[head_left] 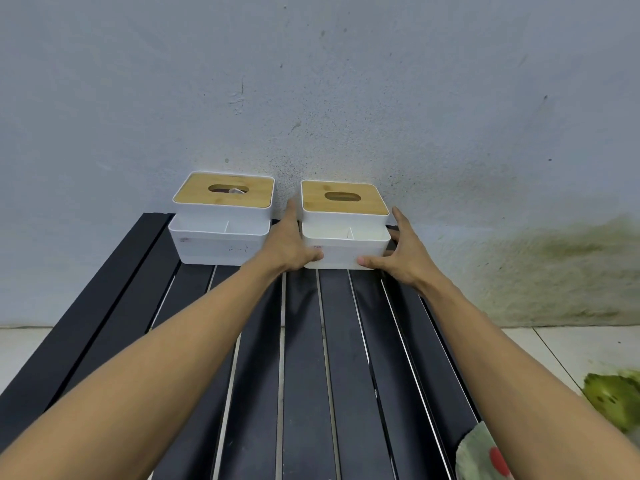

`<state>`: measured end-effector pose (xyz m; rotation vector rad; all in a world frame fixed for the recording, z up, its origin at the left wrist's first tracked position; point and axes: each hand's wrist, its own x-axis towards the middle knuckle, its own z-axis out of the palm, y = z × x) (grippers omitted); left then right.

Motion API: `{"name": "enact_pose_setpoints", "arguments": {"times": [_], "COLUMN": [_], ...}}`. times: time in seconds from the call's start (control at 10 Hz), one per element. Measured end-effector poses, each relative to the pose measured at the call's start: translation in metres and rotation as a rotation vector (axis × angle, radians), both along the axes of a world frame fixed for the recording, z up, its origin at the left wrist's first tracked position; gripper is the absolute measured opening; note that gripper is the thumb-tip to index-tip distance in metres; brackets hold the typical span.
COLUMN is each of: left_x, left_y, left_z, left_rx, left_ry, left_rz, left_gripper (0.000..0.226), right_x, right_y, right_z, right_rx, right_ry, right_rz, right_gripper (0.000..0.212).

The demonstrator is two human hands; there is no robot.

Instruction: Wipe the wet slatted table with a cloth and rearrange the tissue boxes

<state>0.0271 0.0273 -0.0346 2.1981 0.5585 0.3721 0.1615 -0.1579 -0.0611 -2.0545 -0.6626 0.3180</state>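
Two white tissue boxes with bamboo lids stand at the far end of the dark slatted table [304, 358], against the wall. The left tissue box [221, 220] stands alone. My left hand [289, 242] presses the left side of the right tissue box [344, 223], thumb along its front bottom edge. On that box's right side lies my right hand [398, 252], its thumb at the front lower corner. A pale cloth with a red spot [485, 455] lies at the table's near right edge, partly under my right forearm.
A stained bluish wall rises right behind the boxes, with green mould low on the right. Pale floor tiles show on both sides of the table. A green clump [616, 396] lies on the floor at the right.
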Motion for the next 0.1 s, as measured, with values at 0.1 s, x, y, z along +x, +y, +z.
{"name": "enact_pose_setpoints", "arguments": {"times": [0.1], "left_x": [-0.0263], "left_y": [-0.0188], "left_z": [0.0064], "left_rx": [0.017], "left_ry": [-0.058], "left_rz": [0.036], "left_gripper": [0.086], "right_x": [-0.0228], "right_y": [-0.0104], "right_z": [0.0034], "right_rx": [-0.013], "right_ry": [-0.042], "right_rz": [-0.105], "right_gripper": [0.116]}}
